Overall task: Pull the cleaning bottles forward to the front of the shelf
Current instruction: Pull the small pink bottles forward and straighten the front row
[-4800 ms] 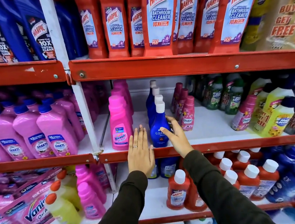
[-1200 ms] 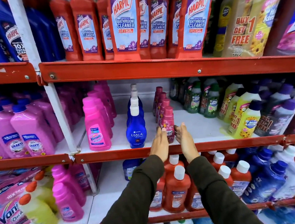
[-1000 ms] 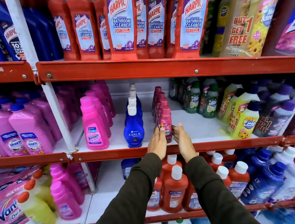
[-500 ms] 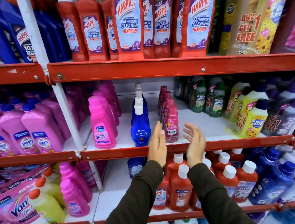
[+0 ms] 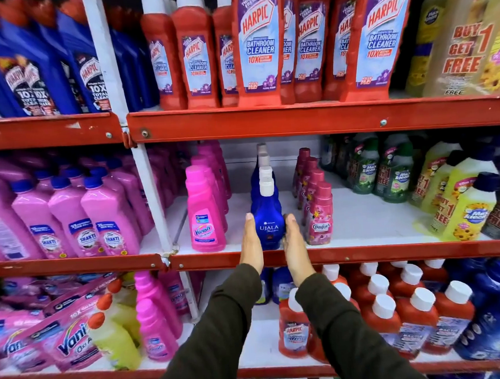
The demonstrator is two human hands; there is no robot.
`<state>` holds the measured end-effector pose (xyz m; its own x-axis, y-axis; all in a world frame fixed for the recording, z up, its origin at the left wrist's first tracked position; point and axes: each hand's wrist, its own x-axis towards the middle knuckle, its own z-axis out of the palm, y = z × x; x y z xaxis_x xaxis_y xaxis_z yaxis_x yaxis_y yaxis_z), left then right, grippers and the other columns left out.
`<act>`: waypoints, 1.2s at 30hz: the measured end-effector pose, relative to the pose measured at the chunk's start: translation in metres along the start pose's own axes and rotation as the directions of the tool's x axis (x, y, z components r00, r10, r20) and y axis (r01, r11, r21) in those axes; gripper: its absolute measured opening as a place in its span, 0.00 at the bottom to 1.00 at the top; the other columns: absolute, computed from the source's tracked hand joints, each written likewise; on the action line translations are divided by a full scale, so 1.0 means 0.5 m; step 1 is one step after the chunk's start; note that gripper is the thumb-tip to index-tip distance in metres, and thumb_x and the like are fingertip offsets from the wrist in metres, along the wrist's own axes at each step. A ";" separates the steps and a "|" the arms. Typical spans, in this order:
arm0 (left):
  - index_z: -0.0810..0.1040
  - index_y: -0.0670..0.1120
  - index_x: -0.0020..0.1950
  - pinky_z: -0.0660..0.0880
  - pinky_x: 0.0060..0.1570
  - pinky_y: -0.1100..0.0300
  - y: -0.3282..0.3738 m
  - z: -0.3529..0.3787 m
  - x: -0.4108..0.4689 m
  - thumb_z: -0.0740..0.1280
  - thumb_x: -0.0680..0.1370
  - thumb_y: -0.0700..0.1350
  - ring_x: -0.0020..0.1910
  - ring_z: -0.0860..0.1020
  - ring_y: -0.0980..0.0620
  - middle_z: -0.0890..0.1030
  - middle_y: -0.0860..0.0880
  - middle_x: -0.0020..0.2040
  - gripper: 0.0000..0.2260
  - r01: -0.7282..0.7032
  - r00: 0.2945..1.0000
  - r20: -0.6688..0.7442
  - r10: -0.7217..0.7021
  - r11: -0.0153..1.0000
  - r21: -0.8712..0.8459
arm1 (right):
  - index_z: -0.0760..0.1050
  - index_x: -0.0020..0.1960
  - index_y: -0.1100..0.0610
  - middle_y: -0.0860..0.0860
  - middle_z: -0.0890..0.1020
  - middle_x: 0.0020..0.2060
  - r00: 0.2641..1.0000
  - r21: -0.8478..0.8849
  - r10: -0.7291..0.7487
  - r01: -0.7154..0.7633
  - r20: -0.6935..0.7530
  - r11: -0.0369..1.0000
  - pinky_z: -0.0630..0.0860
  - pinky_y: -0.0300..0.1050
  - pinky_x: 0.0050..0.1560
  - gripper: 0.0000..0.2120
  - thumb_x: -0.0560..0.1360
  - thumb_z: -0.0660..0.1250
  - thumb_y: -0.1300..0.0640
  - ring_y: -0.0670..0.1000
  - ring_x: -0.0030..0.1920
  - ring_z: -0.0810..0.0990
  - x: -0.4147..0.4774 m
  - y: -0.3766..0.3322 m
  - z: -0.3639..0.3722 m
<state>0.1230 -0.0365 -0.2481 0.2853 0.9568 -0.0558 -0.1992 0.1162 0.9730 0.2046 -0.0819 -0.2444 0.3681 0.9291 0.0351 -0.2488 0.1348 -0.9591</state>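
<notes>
Mid shelf (image 5: 352, 254), red front rail, white deck.
- Blue Ujala bottle (image 5: 269, 226): white cap, upright at near edge of shelf, front of a single-file row of same bottles running to far side.
- Left hand (image 5: 250, 243): flat, fingers together, palm against bottle's left side.
- Right hand (image 5: 294, 247): flat, fingers together, against bottle's right side. Both hands sandwich the bottle; dark sleeves.
- Pink Vanish bottle (image 5: 204, 211): left of Ujala, at near edge, row behind.
- Comfort bottle (image 5: 319, 215): just right of right hand, near edge, row behind.
- Yellow Max Kleen bottles (image 5: 466, 211): far right, diagonal row.
- Upper shelf: red Harpic bottles (image 5: 258, 43).
</notes>
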 end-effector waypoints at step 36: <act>0.73 0.46 0.64 0.78 0.52 0.64 0.074 -0.252 0.052 0.47 0.86 0.55 0.49 0.80 0.58 0.81 0.48 0.54 0.20 -0.074 0.996 -0.040 0.075 0.996 0.041 | 0.62 0.79 0.50 0.50 0.71 0.75 0.987 -0.279 0.111 -0.075 0.113 0.957 0.64 0.52 0.78 0.39 0.74 0.53 0.29 0.48 0.74 0.71 0.027 0.087 0.215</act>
<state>0.0050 0.0260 -0.2415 0.2318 0.9727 0.0087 -0.1815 0.0345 0.9828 0.1022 -0.0264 -0.2555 0.2346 0.9713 -0.0399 -0.0157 -0.0372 -0.9992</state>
